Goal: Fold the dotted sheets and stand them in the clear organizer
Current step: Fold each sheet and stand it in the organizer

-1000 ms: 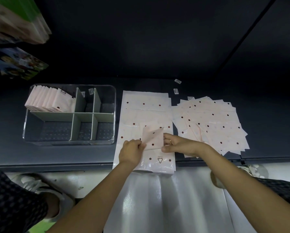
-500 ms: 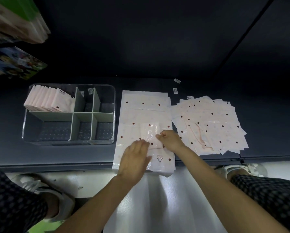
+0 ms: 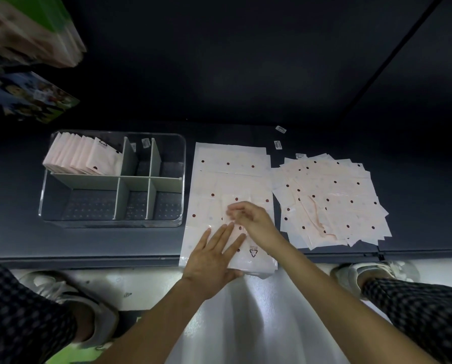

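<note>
A dark grey shelf [image 3: 114, 248] carries everything, its front edge running across the lower part of the view. Near the middle of that front edge lies a tall stack of dotted sheets [image 3: 230, 164], flat and pale pink with dark red dots, its near end hanging slightly over the edge. To the right, just beside it, a loose fanned pile of dotted sheets [image 3: 332, 200] spreads toward the shelf's front right part, with one crumpled strip lying across its middle. At the left part of the shelf stands the clear organizer [image 3: 179, 179], split by grey-green dividers [image 3: 130, 179] into compartments; its back-left compartment holds a row of folded sheets [image 3: 83, 156] standing on edge and leaning left, while the other compartments show only their studded floor. On top of the tall stack, toward its near end, lies a smaller sheet being folded [image 3: 232, 206]. The left hand [image 3: 211, 258] lies flat with straight, spread fingers pressing down on the near part of that sheet. The right hand [image 3: 253, 219] sits just beyond it with fingers curled at the sheet's middle, blurred; it seems to pinch the fold, though the grip cannot be told for sure. Three small white labels [image 3: 280, 129] lie on the shelf behind the two piles. At the top left corner of the view, stacked packages [image 3: 30, 30] and a printed packet [image 3: 28, 98] hang blurred above the shelf. Below the front edge, checked trouser legs [image 3: 416, 311] and pale shoes [image 3: 371, 271] stand on a light floor.
</note>
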